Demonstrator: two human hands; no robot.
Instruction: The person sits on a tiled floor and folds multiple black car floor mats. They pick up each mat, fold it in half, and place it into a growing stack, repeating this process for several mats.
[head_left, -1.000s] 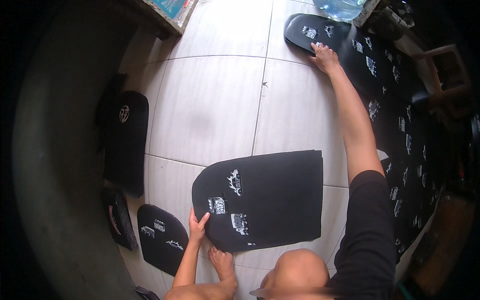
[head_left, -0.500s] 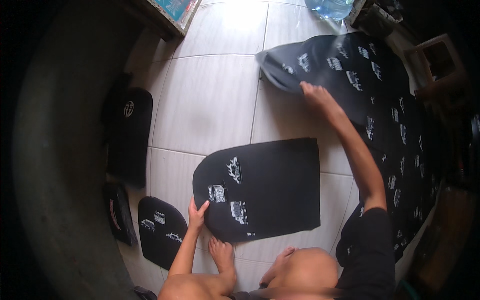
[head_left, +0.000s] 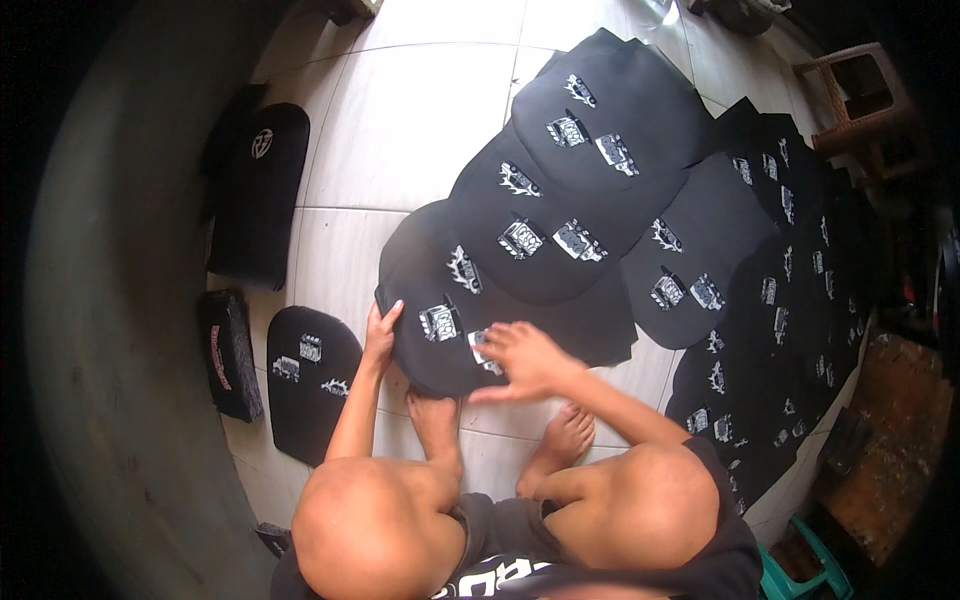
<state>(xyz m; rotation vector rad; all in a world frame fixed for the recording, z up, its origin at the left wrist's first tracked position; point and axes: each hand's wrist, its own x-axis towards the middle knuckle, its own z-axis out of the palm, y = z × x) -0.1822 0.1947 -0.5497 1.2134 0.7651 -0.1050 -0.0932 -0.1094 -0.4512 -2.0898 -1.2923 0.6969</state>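
In front of my feet lies a black rounded panel (head_left: 425, 365) of flat, sheet-like material, with white vehicle-like prints near its curved end. My left hand (head_left: 380, 337) pinches its left edge, thumb on top and fingers curled beneath. Above the same panel's prints is my right hand (head_left: 525, 362), fingers spread and slightly blurred, holding nothing; whether it touches the surface I cannot tell. A second panel (head_left: 480, 215) overlaps the first, and a third panel (head_left: 610, 90) lies farther up. Another printed panel (head_left: 685, 205) sits to their right.
Many more printed panels (head_left: 790, 340) spread along the right. At left are a small printed panel (head_left: 315, 400), a dark bundle (head_left: 228, 355) and a long black piece (head_left: 262, 200). A brown plastic stool (head_left: 850, 95) and a green plastic item (head_left: 800, 570) stand at right. Pale tiles (head_left: 350, 140) form the floor.
My right hand has released the panel edge it was lifting at upper right and come back toward my left. Several overlapping panels now lie fanned across the middle. My left hand still grips its edge.
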